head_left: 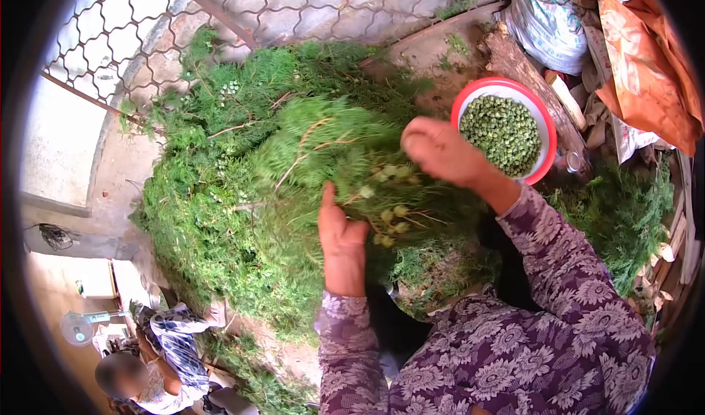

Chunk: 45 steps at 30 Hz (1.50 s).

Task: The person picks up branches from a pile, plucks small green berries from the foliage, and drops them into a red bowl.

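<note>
A leafy green branch, blurred by motion, lies across my left hand, whose thumb and fingers are wrapped against its stems. Round green cones hang from the sprigs between my two hands. My right hand is curled closed above the right side of the foliage, close to the basin; whatever its fingers hold is hidden. Just right of it stands a red-rimmed white basin filled with small green cones. Beneath and left of the branch spreads a large heap of cut green branches.
A wire mesh fence runs along the top. White sacks, an orange sheet and a log lie at upper right. More foliage is at right. Another person sits at lower left near a fan.
</note>
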{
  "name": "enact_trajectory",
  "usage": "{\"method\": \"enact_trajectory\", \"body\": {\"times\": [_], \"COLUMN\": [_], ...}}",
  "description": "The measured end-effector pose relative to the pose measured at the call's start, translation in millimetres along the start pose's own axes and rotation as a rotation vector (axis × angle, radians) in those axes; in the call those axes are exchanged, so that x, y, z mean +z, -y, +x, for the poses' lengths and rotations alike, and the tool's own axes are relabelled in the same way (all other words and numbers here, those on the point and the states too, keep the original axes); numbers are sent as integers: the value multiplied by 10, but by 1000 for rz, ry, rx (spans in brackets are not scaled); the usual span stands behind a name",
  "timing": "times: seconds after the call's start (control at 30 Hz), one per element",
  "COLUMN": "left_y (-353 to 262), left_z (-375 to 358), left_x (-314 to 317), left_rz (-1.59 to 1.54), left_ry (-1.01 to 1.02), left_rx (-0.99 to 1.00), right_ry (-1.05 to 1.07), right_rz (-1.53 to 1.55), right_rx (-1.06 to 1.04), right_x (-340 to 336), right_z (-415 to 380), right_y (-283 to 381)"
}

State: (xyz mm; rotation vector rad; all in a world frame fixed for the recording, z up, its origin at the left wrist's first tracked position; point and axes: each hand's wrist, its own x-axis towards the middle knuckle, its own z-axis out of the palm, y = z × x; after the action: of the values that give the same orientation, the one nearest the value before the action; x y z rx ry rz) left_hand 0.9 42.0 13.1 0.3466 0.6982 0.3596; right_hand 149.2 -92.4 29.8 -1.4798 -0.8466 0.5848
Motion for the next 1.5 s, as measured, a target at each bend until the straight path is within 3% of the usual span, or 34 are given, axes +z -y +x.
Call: {"method": "enact_trajectory", "body": {"times": [0.03, 0.07, 0.17, 0.23, 0.3, 0.37, 0.4, 0.47, 0.5, 0.63, 0.7, 0.73, 0.8, 1.03, 1.1, 1.23, 1.33, 1.37, 1.43, 1.5], "left_y": [-38, -65, -71, -78, -80, -80, -79, -67, -62, 4, 16, 31, 75, 89, 89, 106, -36, -65, -103, -136], "left_z": [-8, -24, 31, 63, 65, 68, 66, 66, 70, 69, 168, 189, 214, 109, 103, 114, 72, 61, 47, 67], "left_x": [-3, -21, -61, -97, -83, -94, -88, -37, -15, 44, -89, -107, -112, -66, -64, -49, -42, -45, -50, -61], "left_rz": [-3, -12, -44, -39, -33, -19, -21, -7, -8, 66, 53, 57, 45, 71, 56, 51, 30, 34, 27, 5], "left_ry": [4, -19, -79, -60, -88, -91, -92, -122, -122, -168, -32, -35, 2, 36, 37, -26, -64, -64, -81, -76], "left_rx": [2, 51, 99, 106, 117, 127, 124, 158, 158, 187, 127, 126, 161, 159, 161, 208, 176, 174, 179, 186], "right_ry": [2, -4, -45, -221, -262, -484, -484, -613, -612, -174, -39, -41, -39, 35, 237, 292, 528, 524, 395, 435], "right_rz": [147, 267, 380, 248, 252, -331, -333, -1315, -1315, -231, -462, -458, -731, -656, -437, -366, 83, 84, 433, 441], "right_rx": [221, 254, 143, 27, 80, -141, -138, -260, -262, -28, -294, -292, -472, -446, -440, -467, -163, -163, 210, 260], "right_x": [-133, -173, -244, -458, -843, -1169, -1212, -1226, -1196, -425, -55, 82, 273, 377, 352, 319, 146, 136, 108, 54], "right_z": [-7, -12, -12, 64, 96, 134, 88, -4, -1, -14, -56, -82, -99, -57, -40, -62, -115, -105, -90, -60], "right_y": [129, 136, 134, 73, -25, -358, -425, -419, -426, 112, 142, 109, 28, -19, 42, 195, 390, 381, 395, 321]}}
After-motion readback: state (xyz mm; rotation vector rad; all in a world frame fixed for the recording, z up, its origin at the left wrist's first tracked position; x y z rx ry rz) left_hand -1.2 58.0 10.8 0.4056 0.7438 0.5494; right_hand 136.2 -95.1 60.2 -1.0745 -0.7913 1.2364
